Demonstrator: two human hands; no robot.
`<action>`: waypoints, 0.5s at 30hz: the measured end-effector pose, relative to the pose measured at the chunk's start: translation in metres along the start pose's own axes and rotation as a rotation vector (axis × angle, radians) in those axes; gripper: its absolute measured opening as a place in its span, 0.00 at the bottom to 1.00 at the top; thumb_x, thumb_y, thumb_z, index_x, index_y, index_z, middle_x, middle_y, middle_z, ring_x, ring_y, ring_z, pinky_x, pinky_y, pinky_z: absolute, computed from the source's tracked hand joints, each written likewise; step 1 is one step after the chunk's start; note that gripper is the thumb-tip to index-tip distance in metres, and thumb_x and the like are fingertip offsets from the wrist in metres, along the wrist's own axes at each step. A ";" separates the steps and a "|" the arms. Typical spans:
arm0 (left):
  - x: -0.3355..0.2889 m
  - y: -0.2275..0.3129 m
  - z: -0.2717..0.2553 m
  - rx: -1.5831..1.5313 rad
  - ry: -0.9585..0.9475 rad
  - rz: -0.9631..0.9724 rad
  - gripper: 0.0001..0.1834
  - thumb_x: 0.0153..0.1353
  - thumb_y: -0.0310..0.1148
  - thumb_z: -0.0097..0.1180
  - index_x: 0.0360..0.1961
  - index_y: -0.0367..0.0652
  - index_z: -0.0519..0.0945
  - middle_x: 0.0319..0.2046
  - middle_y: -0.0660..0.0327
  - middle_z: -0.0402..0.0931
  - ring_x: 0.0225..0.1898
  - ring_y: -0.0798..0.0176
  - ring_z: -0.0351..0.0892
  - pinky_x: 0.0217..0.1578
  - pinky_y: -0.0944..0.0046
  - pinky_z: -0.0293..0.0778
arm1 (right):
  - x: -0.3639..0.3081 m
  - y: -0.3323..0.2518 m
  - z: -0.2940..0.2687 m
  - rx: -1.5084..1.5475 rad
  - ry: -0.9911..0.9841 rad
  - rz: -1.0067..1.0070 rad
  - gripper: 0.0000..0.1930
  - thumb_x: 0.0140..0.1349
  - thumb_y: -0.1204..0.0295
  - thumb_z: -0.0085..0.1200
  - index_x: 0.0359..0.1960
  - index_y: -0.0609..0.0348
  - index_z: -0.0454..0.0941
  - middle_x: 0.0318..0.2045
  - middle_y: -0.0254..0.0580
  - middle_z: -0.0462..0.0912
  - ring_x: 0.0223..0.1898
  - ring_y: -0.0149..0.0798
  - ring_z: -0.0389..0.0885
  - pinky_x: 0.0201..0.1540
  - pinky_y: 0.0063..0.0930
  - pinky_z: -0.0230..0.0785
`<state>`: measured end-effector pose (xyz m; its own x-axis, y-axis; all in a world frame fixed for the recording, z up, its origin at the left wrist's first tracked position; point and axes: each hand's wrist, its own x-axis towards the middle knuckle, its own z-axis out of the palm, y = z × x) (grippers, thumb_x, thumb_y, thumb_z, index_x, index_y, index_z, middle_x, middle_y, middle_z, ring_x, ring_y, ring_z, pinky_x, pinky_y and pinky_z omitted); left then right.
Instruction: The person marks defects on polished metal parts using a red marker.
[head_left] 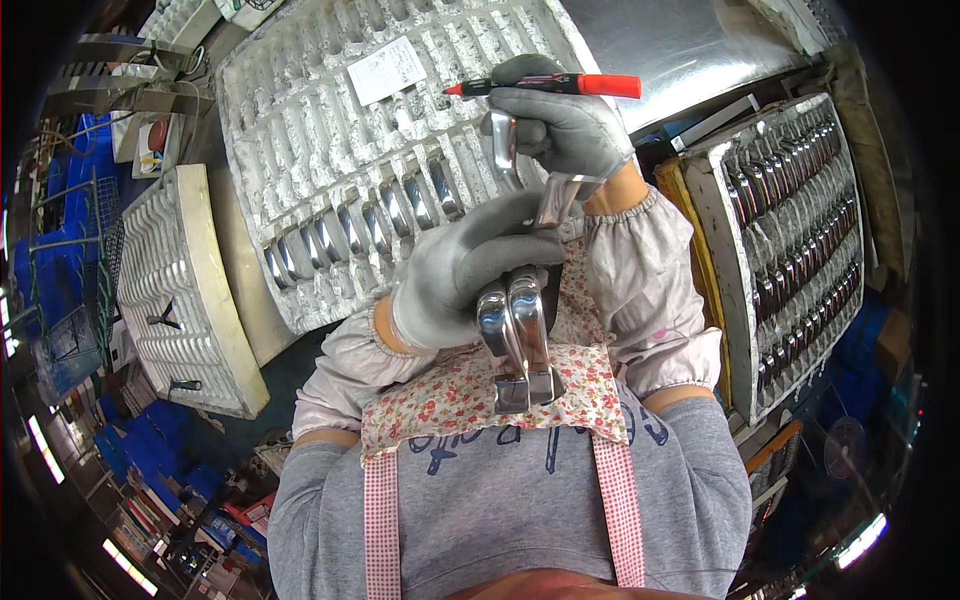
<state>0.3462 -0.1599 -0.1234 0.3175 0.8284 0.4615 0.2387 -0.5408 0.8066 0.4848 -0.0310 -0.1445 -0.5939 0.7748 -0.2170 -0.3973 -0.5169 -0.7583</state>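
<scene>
My left hand [440, 275], in a grey glove, is closed around curved chrome handles [515, 330], two of which hang below its fingers in front of my apron. Another shiny handle end [558, 200] shows between my two hands; which one grips it, I cannot tell. My right hand [568, 130], also gloved, grips a marker [610, 86] with a red barrel end and red tip, lying sideways across its fingers. A bent chrome piece [503, 140] stands at the fingertips of that same hand. Beneath both hands lies a white moulded foam tray [300, 130], with a row of chrome handles [350, 230] in its slots.
A paper slip [387, 71] rests on the tray. At the right, a second foam tray [735, 290] holds rows of chrome handles. To the left is another slotted tray [165, 300] with a few dark pieces. Bare metal tabletop [670, 50] extends at the far right.
</scene>
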 end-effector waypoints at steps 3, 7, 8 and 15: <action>0.000 -0.007 0.004 -0.204 0.110 0.129 0.15 0.50 0.26 0.61 0.40 0.33 0.75 0.53 0.39 0.66 0.37 0.55 0.82 0.34 0.62 0.80 | 0.001 -0.004 0.001 0.085 0.035 -0.006 0.08 0.56 0.81 0.55 0.37 0.61 0.75 0.22 0.32 0.76 0.17 0.19 0.68 0.18 0.12 0.58; -0.014 -0.012 -0.001 -0.090 0.255 0.020 0.15 0.54 0.32 0.61 0.40 0.33 0.76 0.44 0.48 0.70 0.39 0.59 0.79 0.35 0.67 0.79 | -0.004 -0.014 0.000 0.065 -0.095 -0.189 0.07 0.57 0.81 0.55 0.37 0.61 0.75 0.24 0.32 0.76 0.18 0.20 0.68 0.20 0.10 0.59; -0.016 -0.013 0.000 -0.184 0.257 -0.060 0.15 0.56 0.32 0.59 0.40 0.33 0.76 0.45 0.48 0.69 0.40 0.60 0.79 0.36 0.68 0.78 | -0.008 -0.019 0.008 -0.089 -0.012 -0.264 0.08 0.58 0.81 0.52 0.40 0.61 0.74 0.23 0.33 0.75 0.18 0.19 0.66 0.20 0.11 0.57; -0.046 -0.029 -0.003 -0.714 0.273 -0.623 0.18 0.61 0.39 0.55 0.42 0.34 0.76 0.39 0.50 0.76 0.39 0.60 0.79 0.40 0.62 0.78 | -0.019 -0.030 0.029 -0.409 0.012 -0.514 0.09 0.56 0.81 0.55 0.40 0.60 0.74 0.26 0.38 0.79 0.23 0.24 0.75 0.21 0.12 0.62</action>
<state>0.3216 -0.1819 -0.1674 0.0793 0.9890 -0.1251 -0.3474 0.1450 0.9264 0.4879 -0.0410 -0.0998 -0.3904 0.8914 0.2301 -0.3286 0.0986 -0.9393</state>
